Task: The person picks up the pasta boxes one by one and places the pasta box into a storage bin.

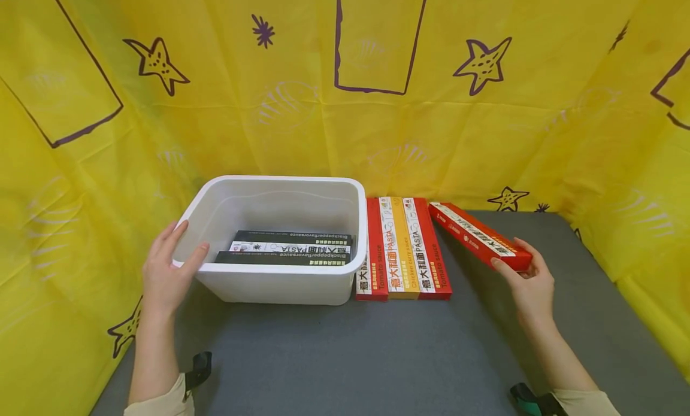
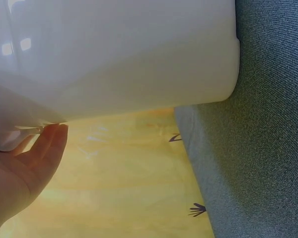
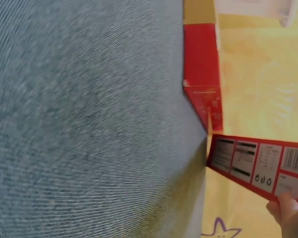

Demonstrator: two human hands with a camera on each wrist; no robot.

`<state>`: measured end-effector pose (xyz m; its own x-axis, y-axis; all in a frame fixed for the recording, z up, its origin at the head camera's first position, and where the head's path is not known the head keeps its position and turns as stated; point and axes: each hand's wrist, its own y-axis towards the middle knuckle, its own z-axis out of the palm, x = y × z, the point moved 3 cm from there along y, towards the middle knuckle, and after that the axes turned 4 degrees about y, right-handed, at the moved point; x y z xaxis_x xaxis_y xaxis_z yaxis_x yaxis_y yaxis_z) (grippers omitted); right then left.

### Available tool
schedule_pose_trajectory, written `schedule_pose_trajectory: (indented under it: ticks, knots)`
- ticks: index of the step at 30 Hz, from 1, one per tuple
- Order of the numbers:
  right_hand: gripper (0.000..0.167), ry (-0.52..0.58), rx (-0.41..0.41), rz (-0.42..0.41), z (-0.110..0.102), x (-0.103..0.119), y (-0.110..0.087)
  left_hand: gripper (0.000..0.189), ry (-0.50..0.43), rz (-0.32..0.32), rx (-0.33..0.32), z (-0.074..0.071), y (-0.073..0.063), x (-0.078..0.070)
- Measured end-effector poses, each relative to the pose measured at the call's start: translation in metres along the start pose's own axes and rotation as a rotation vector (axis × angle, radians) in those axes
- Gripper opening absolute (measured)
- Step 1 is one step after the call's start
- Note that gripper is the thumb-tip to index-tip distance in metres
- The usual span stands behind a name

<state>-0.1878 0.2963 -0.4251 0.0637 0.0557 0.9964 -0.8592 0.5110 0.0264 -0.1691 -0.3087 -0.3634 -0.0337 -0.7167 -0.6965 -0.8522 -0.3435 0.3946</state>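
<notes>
My left hand [image 1: 168,269] grips the left rim of a white plastic bin [image 1: 280,286], thumb over the rim; in the left wrist view the fingers [image 2: 48,148] curl up beneath that rim. Black pasta boxes [image 1: 291,238] lie inside the bin. At the right, my right hand [image 1: 530,287] holds the near end of a red pasta box [image 1: 480,233], which is tilted with its near end raised. The right wrist view shows the printed underside of this red box [image 3: 258,161], its far end close to the row of boxes.
Right of the bin, a red box [image 1: 372,287], a yellow box [image 1: 404,248] and another red box [image 1: 431,248] lie side by side on the grey table [image 1: 345,356]. A yellow patterned cloth [image 1: 302,128] hangs behind and at both sides.
</notes>
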Motion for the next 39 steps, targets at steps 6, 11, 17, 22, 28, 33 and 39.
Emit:
schedule_pose_trajectory:
  ticks: [6, 11, 17, 22, 28, 33, 39]
  knots:
    - [0.049, 0.114, -0.043, 0.017, -0.003, 0.005, 0.000, 0.059, -0.006, -0.010, 0.007, 0.000, 0.000, 0.001]
    - [0.049, 0.120, -0.063, 0.010, -0.007, 0.008, -0.002, 0.059, -0.004, -0.013, 0.008, 0.000, 0.000, 0.000]
    - [0.048, 0.188, -0.067, -0.052, -0.010, 0.019, -0.008, 0.058, -0.008, -0.008, 0.004, 0.000, -0.001, -0.001]
    - [0.047, 0.273, -0.038, -0.099, -0.008, 0.031, -0.013, 0.058, -0.009, -0.002, -0.002, 0.000, -0.001, -0.001]
    - [0.047, 0.353, 0.016, -0.125, -0.001, 0.043, -0.022, 0.058, -0.008, -0.008, -0.004, -0.001, -0.001, -0.001]
    - [0.047, 0.440, 0.092, -0.127, 0.007, 0.055, -0.031, 0.058, -0.006, -0.012, 0.001, -0.001, -0.001, -0.001]
    - [0.045, 0.507, 0.179, -0.139, 0.020, 0.070, -0.042, 0.058, -0.004, -0.008, 0.000, -0.001, -0.001, -0.001]
